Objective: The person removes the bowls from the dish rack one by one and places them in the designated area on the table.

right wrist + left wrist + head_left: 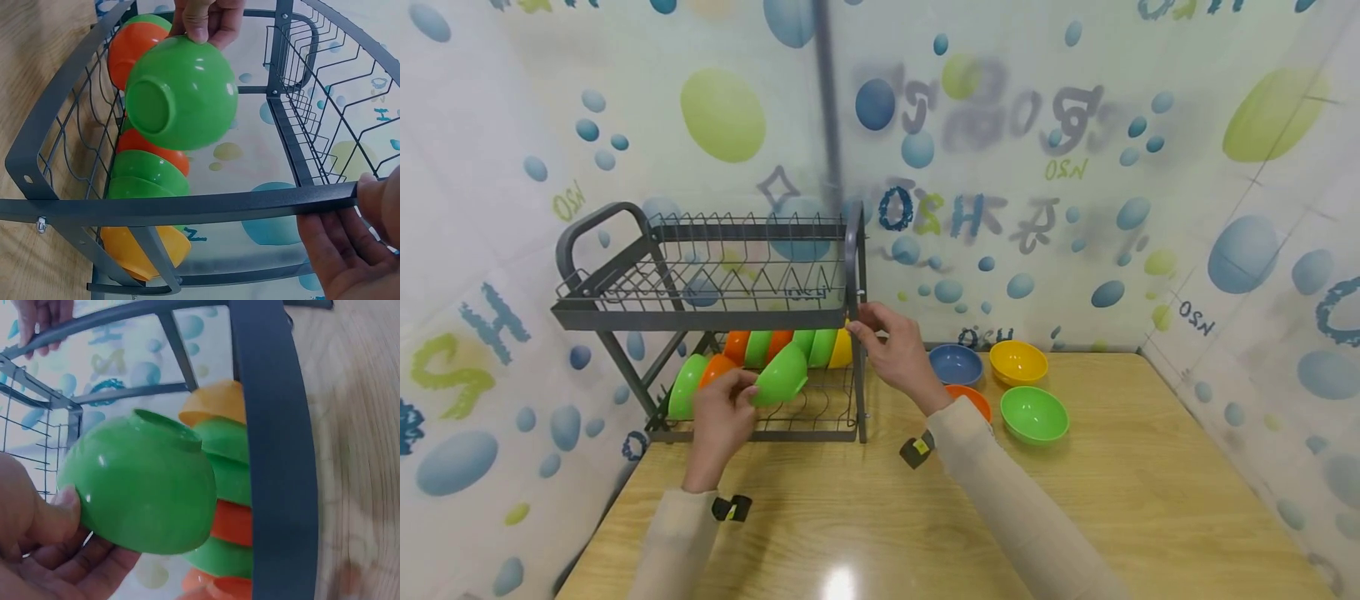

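My left hand (722,417) pinches a green bowl (782,375) by its rim, at the front of the dark two-tier dish rack (760,319). The bowl is tipped on its side; its footed underside shows in the right wrist view. With thumb and fingers my right hand (895,346) grips the rack's right-hand upright (250,209). On the lower tier stand several tilted bowls: a green bowl (687,387) and an orange bowl (718,367) at the left, and behind them a row ending in a yellow bowl (841,348). The held bowl partly hides that row.
Right of the rack, a blue bowl (956,365), a yellow bowl (1018,362), a green bowl (1034,415) and an orange bowl (972,400) sit on the wooden table (1150,500). My right forearm partly covers the orange one. The rack's upper wire tier (715,279) overhangs the lower one.
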`<state>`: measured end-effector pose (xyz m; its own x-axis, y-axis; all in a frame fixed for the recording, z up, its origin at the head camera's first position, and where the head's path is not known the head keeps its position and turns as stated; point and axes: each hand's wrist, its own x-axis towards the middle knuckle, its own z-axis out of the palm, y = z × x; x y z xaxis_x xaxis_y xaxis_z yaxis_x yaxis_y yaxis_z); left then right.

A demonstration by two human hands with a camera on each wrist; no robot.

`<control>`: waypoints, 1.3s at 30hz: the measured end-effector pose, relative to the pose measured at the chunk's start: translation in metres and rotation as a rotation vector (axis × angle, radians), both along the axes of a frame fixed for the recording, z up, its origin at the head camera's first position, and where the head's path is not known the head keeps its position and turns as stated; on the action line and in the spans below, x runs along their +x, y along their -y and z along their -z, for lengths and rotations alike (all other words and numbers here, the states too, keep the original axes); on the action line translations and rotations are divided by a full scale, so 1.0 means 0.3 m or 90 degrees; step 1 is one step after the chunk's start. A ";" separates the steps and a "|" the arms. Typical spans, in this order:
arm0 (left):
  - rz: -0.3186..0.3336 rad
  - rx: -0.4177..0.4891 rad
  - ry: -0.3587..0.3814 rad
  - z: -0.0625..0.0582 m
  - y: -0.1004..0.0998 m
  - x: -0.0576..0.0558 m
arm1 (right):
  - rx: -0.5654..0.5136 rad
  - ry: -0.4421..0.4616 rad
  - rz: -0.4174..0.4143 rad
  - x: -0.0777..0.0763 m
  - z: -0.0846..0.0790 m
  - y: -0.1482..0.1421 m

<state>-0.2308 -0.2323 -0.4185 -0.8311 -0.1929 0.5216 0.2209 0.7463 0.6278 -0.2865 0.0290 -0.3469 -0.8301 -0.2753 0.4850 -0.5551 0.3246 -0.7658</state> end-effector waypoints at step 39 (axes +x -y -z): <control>0.339 -0.109 -0.246 -0.078 -0.119 0.126 | 0.106 -0.073 -0.115 0.083 -0.008 -0.145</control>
